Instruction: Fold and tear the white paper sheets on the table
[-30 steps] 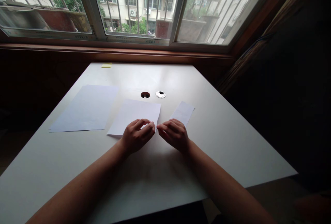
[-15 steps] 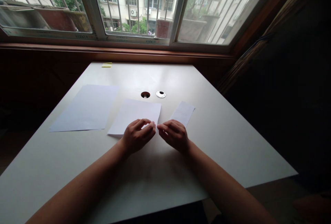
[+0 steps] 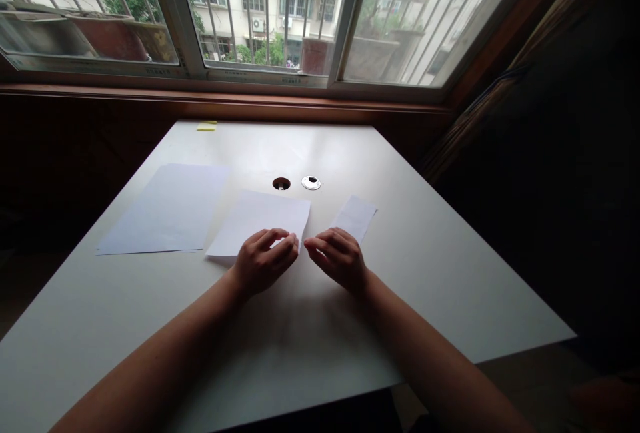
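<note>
A white sheet of paper (image 3: 265, 210) is tilted up a little from the table, its near right corner pinched in my left hand (image 3: 265, 260). The sheet's near left edge stands slightly off the tabletop. Just right of that corner is my right hand (image 3: 337, 258), its fingers drawn together in a pinch. A small gap separates the fingertips of both hands. Whatever the right fingers hold, if anything, is hidden. Beyond the right hand lies a narrow strip of white paper (image 3: 357, 215), its near end covered by that hand.
Larger white sheets (image 3: 163, 210) lie stacked on the left of the white table (image 3: 440, 286). A round cable hole (image 3: 281, 184) and its loose cover (image 3: 311, 183) are past the sheet. Yellow sticky notes (image 3: 207, 126) lie at the far edge, below the window.
The left hand and the sheet have shifted very slightly to the left, widening the gap to the right hand. The right hand stays almost where it was.
</note>
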{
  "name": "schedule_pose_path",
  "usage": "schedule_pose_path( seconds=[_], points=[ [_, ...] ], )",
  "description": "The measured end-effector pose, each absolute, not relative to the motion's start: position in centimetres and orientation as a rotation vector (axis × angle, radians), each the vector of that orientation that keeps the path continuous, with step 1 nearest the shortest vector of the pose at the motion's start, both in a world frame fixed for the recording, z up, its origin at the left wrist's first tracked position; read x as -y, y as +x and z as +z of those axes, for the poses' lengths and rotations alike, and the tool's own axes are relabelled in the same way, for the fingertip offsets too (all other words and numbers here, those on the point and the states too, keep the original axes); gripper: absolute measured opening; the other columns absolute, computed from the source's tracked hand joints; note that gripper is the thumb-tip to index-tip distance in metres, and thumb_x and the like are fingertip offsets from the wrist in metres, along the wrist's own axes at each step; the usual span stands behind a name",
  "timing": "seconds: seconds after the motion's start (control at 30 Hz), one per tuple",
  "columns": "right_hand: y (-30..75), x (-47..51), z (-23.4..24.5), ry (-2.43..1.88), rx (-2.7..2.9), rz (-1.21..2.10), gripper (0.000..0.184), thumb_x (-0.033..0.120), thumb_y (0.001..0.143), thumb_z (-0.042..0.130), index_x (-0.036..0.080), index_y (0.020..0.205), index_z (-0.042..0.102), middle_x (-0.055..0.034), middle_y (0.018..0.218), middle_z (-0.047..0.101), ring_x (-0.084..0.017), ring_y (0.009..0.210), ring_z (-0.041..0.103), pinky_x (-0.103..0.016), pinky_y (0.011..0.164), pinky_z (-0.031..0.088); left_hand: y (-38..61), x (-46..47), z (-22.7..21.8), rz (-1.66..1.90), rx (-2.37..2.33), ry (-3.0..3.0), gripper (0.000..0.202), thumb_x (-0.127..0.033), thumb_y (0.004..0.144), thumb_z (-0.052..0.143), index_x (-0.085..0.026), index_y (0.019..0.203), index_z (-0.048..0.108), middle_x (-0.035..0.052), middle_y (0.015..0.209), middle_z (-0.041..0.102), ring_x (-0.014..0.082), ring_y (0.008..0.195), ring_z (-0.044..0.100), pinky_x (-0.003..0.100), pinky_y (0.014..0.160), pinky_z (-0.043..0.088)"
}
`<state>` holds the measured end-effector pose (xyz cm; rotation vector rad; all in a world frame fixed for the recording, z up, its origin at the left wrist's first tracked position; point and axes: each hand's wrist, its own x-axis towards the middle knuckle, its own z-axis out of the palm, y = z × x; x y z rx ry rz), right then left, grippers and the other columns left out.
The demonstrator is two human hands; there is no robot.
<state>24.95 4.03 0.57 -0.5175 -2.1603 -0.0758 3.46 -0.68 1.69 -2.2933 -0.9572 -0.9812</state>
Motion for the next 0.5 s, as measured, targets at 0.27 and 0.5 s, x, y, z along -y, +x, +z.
schedule_pose_path(
  seconds=[0.27,0.5],
  points=[
    [24.96,-4.05,0.46,-0.515,2.196,-0.081,0.022,0.014,0.087,0.068,0.025,0.106,0.065,-0.0019,0.085,0.068,-0.015,0.074,0.062,-0.031,0.072,0.051,3.50,0.62,1.66,-0.974,0.944,-2.308,0.016,-0.010,0.090,0.062,-0.019,0.102,0.065,0.0039,0.098,0.072,0.0184,0.090,0.067,0.032,0.073,0.053],
    [24.84,-3.95,0.59,-0.506,2.198,-0.084,0.021,0.013,0.086,0.067,0.023,0.104,0.064,-0.0021,0.083,0.067,-0.015,0.071,0.060,-0.031,0.070,0.051,3.59,0.67,1.77,-0.980,0.949,-2.326,0.015,-0.009,0.089,0.063,-0.019,0.101,0.065,0.0033,0.096,0.072,0.0185,0.089,0.067,0.032,0.073,0.052]
  ],
)
